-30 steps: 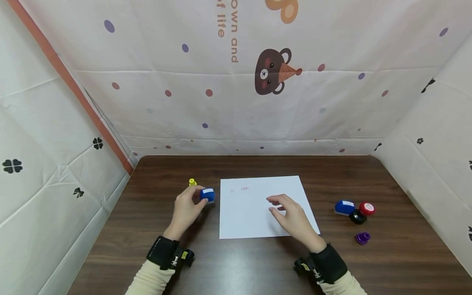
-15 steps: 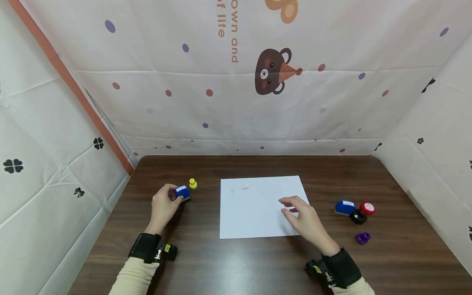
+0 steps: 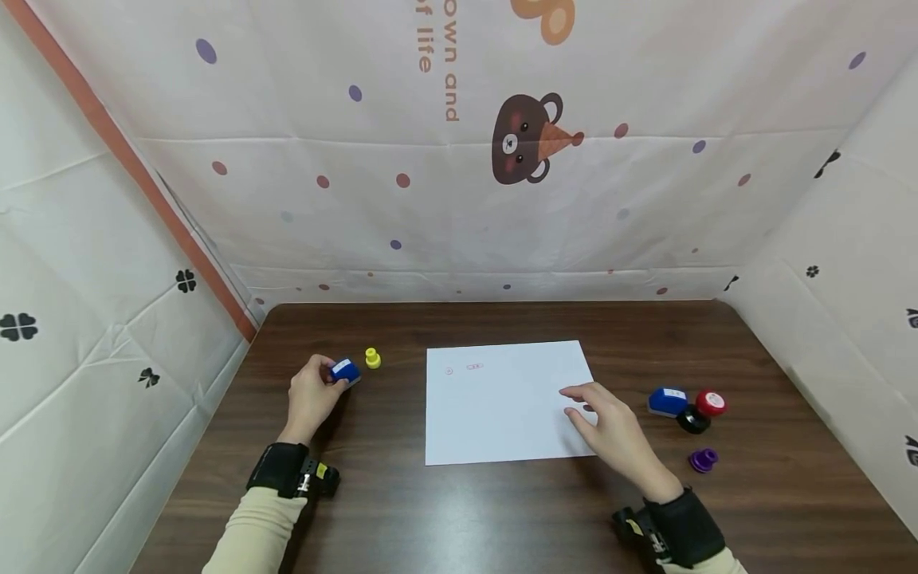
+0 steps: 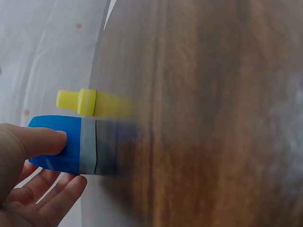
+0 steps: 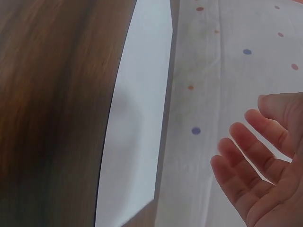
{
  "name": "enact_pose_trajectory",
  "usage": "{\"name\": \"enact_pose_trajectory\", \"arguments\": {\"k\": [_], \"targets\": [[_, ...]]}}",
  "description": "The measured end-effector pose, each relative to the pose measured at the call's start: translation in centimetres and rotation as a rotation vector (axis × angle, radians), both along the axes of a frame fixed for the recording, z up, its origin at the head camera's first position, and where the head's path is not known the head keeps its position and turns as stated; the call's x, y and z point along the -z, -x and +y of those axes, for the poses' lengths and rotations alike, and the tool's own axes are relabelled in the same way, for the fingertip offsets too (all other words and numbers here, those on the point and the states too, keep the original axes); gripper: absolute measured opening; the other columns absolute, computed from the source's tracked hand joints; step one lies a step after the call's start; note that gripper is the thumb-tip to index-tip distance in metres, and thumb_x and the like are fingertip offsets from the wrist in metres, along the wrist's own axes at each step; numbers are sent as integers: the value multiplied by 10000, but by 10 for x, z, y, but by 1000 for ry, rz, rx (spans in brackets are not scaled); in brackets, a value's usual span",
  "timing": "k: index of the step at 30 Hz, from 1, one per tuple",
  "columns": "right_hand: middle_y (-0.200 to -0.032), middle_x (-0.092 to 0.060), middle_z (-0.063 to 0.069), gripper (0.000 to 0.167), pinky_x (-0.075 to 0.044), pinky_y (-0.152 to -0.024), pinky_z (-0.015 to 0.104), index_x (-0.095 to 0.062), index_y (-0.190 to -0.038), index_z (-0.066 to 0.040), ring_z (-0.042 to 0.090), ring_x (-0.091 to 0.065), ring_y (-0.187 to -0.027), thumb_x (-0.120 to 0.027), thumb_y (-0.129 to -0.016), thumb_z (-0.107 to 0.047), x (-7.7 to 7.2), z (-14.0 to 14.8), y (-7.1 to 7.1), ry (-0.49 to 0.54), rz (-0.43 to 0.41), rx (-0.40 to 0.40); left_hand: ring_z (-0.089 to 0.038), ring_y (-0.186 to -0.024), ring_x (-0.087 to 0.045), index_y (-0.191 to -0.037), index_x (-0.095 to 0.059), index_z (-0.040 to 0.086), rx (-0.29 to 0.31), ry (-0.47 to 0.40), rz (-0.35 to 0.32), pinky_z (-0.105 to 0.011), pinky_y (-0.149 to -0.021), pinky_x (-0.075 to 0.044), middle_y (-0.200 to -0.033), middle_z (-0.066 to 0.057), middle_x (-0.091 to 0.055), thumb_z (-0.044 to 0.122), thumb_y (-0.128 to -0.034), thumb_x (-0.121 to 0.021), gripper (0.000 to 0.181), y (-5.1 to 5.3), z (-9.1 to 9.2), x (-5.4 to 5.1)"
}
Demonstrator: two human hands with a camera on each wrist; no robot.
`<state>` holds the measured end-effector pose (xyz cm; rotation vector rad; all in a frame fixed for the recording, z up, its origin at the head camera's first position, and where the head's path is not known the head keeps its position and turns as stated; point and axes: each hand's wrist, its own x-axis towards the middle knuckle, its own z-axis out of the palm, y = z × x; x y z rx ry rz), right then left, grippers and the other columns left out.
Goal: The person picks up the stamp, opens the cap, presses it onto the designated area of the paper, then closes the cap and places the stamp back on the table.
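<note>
At the left of the table, the left hand point(image 3: 311, 397) pinches a blue stamp point(image 3: 347, 371) between thumb and fingers. In the left wrist view the thumb lies across the blue stamp point(image 4: 66, 146), with a yellow stamp point(image 4: 85, 101) beside it. That yellow stamp point(image 3: 372, 358) stands just right of the blue one in the head view. The right hand point(image 3: 618, 430) hovers over the right edge of a white paper point(image 3: 502, 406), holding nothing. Its fingers are apart and loosely bent, as the right wrist view shows for the hand point(image 5: 270, 165). Small red marks point(image 3: 475, 367) show on the paper's upper left.
At the right of the wooden table point(image 3: 459, 526), another blue stamp point(image 3: 668, 401) and a red-topped stamp point(image 3: 711, 403) sit beside a round black piece point(image 3: 692, 420). Nearer the front is a purple stamp point(image 3: 704, 459). Printed cloth surrounds the table's back and sides.
The left hand has moved left with the blue stamp, from beside the paper to left of the yellow stamp. The right hand has shifted right, towards the paper's right edge.
</note>
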<state>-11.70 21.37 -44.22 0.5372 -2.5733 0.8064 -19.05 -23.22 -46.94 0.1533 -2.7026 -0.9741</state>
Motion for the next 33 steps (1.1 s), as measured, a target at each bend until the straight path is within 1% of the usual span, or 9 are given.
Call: {"name": "enact_pose_trajectory", "arguments": {"k": [5,9,15,18,21,25,28,30,33], "targets": [[-955,-642,59,318,-561,-673,367,-644,-1041,-97,193,-621,-796,-746,-743,-48,-3,12,-4,-34,28,37,-299,-837,-590,-1111,-520,2,23,4,-17,-436,-712,-505,-977,-213,-609,71,-771,-714,397,0,-1,0],[-949,-640,56,319,-557,-673,376,-648,-1027,-89,177,-608,-799,-752,-730,-39,-4,25,-9,-58,47,79,-313,-876,-577,-1158,-505,6,51,6,-22,-447,-736,-505,-1036,-214,-589,84,-787,-705,429,-2,-2,-1],[-953,-638,69,308,-546,-686,419,-652,-1007,-62,217,-619,-863,-756,-718,-34,-6,44,-18,-84,61,126,-352,-982,-551,-1158,-513,22,72,27,13,-501,-803,-484,-1115,-193,-541,119,-822,-676,386,-11,-2,-8],[-957,-630,83,328,-537,-681,437,-648,-1013,-58,228,-608,-861,-763,-706,-42,-7,54,-23,-118,69,165,-360,-1034,-545,-1151,-519,30,89,38,47,-525,-843,-473,-1127,-183,-537,122,-827,-675,370,-15,0,-14],[-966,-624,117,354,-522,-684,479,-642,-1014,-47,264,-597,-860,-772,-685,-32,-7,64,-28,-128,77,200,-341,-1030,-555,-1149,-524,43,111,53,89,-506,-826,-488,-1128,-160,-541,130,-828,-680,368,-19,3,-21],[-976,-611,169,374,-494,-679,556,-636,-1009,-31,339,-585,-878,-770,-662,5,-9,76,-34,-112,92,242,-301,-928,-580,-1147,-532,53,141,73,163,-426,-712,-512,-1089,-137,-549,123,-815,-694,375,-23,9,-32],[-971,-602,201,373,-475,-655,582,-636,-1006,-19,384,-577,-869,-760,-656,26,-10,85,-38,-108,103,271,-283,-848,-581,-1136,-544,49,175,74,222,-389,-648,-501,-1054,-138,-558,102,-798,-708,380,-26,17,-39],[-954,-599,208,369,-469,-624,566,-637,-1001,-14,388,-574,-838,-756,-654,29,-10,90,-41,-118,101,287,-287,-856,-586,-1131,-549,45,204,69,255,-408,-665,-523,-1057,-140,-561,95,-790,-714,382,-28,22,-42],[-930,-599,213,359,-468,-534,436,-638,-993,-4,312,-552,-701,-762,-657,11,-9,98,-46,-155,86,310,-312,-921,-591,-1126,-552,35,251,62,288,-454,-723,-534,-1082,-139,-565,95,-789,-717,380,-30,31,-42]]}}
